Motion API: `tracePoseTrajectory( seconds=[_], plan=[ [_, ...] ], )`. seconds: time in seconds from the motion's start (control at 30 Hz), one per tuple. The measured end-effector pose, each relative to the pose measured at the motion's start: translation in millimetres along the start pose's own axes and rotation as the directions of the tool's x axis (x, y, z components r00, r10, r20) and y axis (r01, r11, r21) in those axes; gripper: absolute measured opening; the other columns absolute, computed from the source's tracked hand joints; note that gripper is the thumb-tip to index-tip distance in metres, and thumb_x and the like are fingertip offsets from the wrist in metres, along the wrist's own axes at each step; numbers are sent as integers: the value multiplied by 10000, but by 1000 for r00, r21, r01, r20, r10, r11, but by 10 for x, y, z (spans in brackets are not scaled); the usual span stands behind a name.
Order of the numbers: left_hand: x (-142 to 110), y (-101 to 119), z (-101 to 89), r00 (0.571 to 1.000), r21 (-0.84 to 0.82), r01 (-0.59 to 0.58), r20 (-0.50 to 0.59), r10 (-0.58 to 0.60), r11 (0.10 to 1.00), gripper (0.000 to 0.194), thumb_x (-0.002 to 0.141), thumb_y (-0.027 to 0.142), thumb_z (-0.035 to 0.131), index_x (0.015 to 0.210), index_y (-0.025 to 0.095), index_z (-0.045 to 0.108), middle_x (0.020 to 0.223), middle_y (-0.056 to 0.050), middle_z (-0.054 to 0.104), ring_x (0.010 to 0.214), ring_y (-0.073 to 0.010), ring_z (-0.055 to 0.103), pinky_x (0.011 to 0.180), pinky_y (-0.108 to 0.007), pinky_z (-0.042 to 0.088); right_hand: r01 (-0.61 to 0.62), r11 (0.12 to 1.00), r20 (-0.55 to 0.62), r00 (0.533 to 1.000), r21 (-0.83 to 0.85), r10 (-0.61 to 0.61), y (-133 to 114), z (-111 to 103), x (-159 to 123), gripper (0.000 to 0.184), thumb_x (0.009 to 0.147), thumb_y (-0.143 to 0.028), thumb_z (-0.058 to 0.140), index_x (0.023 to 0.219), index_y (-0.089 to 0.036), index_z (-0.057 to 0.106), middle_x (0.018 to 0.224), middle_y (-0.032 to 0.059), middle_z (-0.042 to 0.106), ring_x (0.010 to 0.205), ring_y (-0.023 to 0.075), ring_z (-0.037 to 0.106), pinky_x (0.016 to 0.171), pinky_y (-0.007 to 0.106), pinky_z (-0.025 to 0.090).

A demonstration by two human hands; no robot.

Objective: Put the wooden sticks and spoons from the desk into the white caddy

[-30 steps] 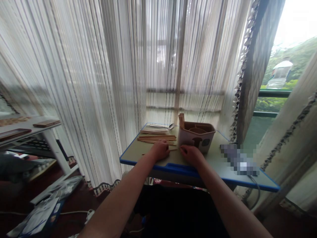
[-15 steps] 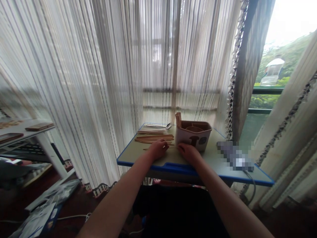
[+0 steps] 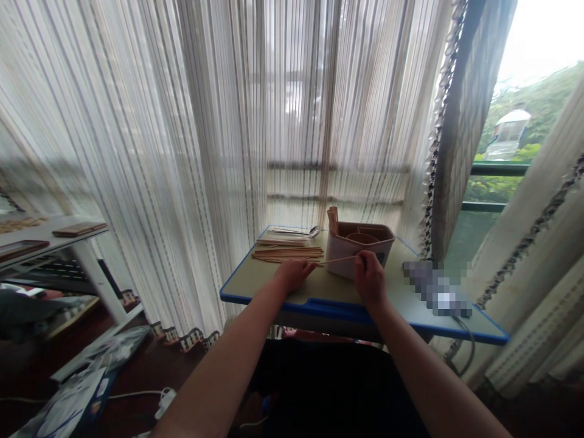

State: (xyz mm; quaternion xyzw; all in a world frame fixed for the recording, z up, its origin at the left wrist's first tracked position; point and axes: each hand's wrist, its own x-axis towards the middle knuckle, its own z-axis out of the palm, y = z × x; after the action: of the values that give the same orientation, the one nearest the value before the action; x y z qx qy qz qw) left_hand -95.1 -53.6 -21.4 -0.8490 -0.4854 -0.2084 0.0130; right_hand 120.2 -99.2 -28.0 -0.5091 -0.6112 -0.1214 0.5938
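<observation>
My right hand (image 3: 368,275) is raised just in front of a white holder box (image 3: 360,246) and pinches one wooden chopstick (image 3: 337,260), which slants left and down from its fingers. My left hand (image 3: 294,272) rests on the blue-edged table (image 3: 292,304) with its fingers curled, close to the chopstick's lower tip; whether it touches the stick I cannot tell. A loose pile of wooden chopsticks (image 3: 287,252) lies just beyond the left hand. Several sticks stand upright (image 3: 333,219) in the box's back left corner.
Metal spoons (image 3: 301,232) lie at the table's far edge by the striped curtain (image 3: 228,121). A blurred-out object (image 3: 435,289) with a cable sits on the table's right side. A white shelf (image 3: 50,234) stands at the left, with papers on the floor below.
My right hand has lifted off the table with one chopstick pinched in it and now sits higher, in front of the box. My left hand stayed by the pile.
</observation>
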Motion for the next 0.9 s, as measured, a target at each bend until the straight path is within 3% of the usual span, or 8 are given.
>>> tracePoseTrajectory(
  seconds=[0.2,0.43,0.5,0.6,0.67,0.73,0.8,0.9],
  plan=[
    [-5,15,-20,998,0,-43,39,43,999,643,863,583,143,803,206,660,819,-82,667,800,-189,607,711,-276,404,-151,987,-6,988,57,152,68,29,16,228,832,-367,390,875,-186,520,784,55,598,709,185,546,670,303,423],
    [-11,19,-33,1000,25,-9,26,8,1000,689,844,615,121,809,217,682,823,-98,676,806,-212,620,700,-287,414,-159,969,38,987,187,155,17,31,1,290,783,-430,493,933,-182,514,786,50,597,662,168,561,616,307,464],
    [-8,15,-30,1000,18,-23,21,22,1000,692,843,615,112,824,224,683,834,-104,676,815,-221,621,700,-298,417,-235,922,80,972,309,221,-21,31,1,303,774,-443,511,938,-189,502,751,30,584,582,143,542,527,280,462],
    [-4,12,-23,999,16,-39,30,38,999,693,846,606,101,842,231,684,838,-106,677,822,-226,623,702,-306,419,-378,760,150,923,528,355,-136,46,-19,298,752,-451,548,898,-196,498,689,-5,560,509,120,519,445,255,451],
    [-5,14,-21,998,16,-40,40,39,999,691,851,597,102,838,224,683,837,-109,676,825,-225,625,705,-306,420,-430,643,179,890,633,419,-265,68,-49,316,736,-444,573,917,-197,495,751,7,584,543,123,549,466,264,474],
    [-12,16,-25,999,8,-35,35,35,999,686,857,584,103,830,215,681,844,-112,676,832,-224,624,710,-305,419,-418,597,177,890,685,420,-422,89,-71,359,731,-429,586,992,-206,481,877,32,602,609,129,581,517,278,497],
    [-22,14,-35,999,-8,-38,13,38,999,682,869,559,93,825,207,675,852,-114,675,835,-220,623,705,-301,417,-362,639,158,922,678,354,-581,91,-50,409,737,-414,586,1075,-223,456,959,46,599,659,133,595,562,283,504],
    [-32,-1,-54,996,-54,-87,-30,85,995,654,891,509,78,859,213,660,862,-102,672,821,-201,618,684,-287,414,-238,796,124,971,556,204,-765,42,118,363,763,-396,560,1075,-221,498,895,41,613,692,143,594,626,292,496]
  ],
)
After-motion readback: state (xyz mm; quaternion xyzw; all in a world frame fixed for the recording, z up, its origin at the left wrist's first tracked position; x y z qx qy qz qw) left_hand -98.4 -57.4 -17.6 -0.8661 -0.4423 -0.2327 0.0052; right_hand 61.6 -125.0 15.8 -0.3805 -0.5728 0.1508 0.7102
